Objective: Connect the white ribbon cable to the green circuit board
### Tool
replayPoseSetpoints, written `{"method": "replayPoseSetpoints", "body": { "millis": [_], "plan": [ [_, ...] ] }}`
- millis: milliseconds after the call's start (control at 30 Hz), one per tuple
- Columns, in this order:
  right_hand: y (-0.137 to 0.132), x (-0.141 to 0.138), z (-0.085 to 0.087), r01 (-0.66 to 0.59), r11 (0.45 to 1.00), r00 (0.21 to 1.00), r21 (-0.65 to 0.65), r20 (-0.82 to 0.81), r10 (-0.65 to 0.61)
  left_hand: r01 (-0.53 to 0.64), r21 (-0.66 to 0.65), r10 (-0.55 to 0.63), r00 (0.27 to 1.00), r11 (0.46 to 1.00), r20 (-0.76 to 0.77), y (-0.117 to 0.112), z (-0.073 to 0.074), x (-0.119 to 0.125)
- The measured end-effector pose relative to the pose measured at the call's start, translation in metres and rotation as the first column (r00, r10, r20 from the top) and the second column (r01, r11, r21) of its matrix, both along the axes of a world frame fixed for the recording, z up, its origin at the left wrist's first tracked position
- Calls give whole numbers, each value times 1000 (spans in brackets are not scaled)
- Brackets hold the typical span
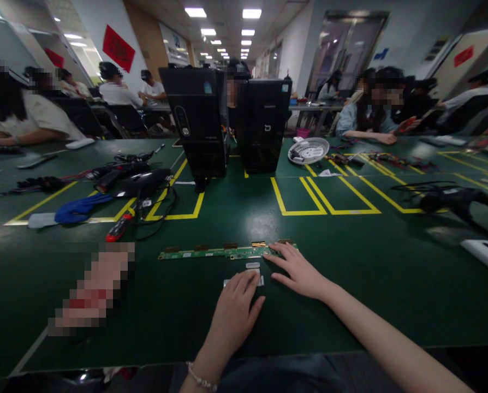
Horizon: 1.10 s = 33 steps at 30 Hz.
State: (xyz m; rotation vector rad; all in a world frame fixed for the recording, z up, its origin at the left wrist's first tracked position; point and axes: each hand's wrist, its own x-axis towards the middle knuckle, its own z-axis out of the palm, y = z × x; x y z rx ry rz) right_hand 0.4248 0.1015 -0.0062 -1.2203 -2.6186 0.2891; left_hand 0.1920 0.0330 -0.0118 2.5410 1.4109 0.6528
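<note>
A long, narrow green circuit board (pixel 195 254) with copper-coloured tabs lies across the green table in front of me. My right hand (pixel 303 273) is open, fingers spread, with its fingertips on the board's right end. Closer to me, my left hand (pixel 236 303) lies palm down over several small silvery-white pieces (pixel 253 266), fingers side by side and thumb apart. Its fingertips touch those pieces and partly cover them. I cannot make out exactly what the pieces are.
Two black computer towers (pixel 264 125) stand beyond the board. On the left lie a red-and-black screwdriver (pixel 120 228), a blue glove-like item (pixel 82 208) and black cables. A white basket (pixel 308 150) and a black stand-like part (pixel 444 199) are on the right. Other people sit around.
</note>
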Motion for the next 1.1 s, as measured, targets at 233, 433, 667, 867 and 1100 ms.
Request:
{"method": "replayPoseSetpoints", "body": {
  "millis": [233, 433, 667, 867, 1100],
  "plan": [
    [0, -1, 1, 0, 1000, 1000, 26, 26, -1, 10, 37, -8, 999, 999, -52, 4, 3, 7],
    [0, -1, 0, 0, 1000, 1000, 30, 21, -1, 16, 35, -10, 988, 999, -153, 7, 5, 12],
    [0, 0, 0, -1, 999, 1000, 33, 21, 0, 11, 52, -2, 987, 999, -164, 7, 2, 13],
    [0, 0, -1, 0, 999, 1000, 34, 25, -1, 9, 35, -4, 988, 999, -155, 6, 2, 11],
    [0, 0, 0, 4, 1000, 1000, 24, 26, -4, 5, 7, -4, 989, 1000, -151, 7, 2, 10]
  ]
}}
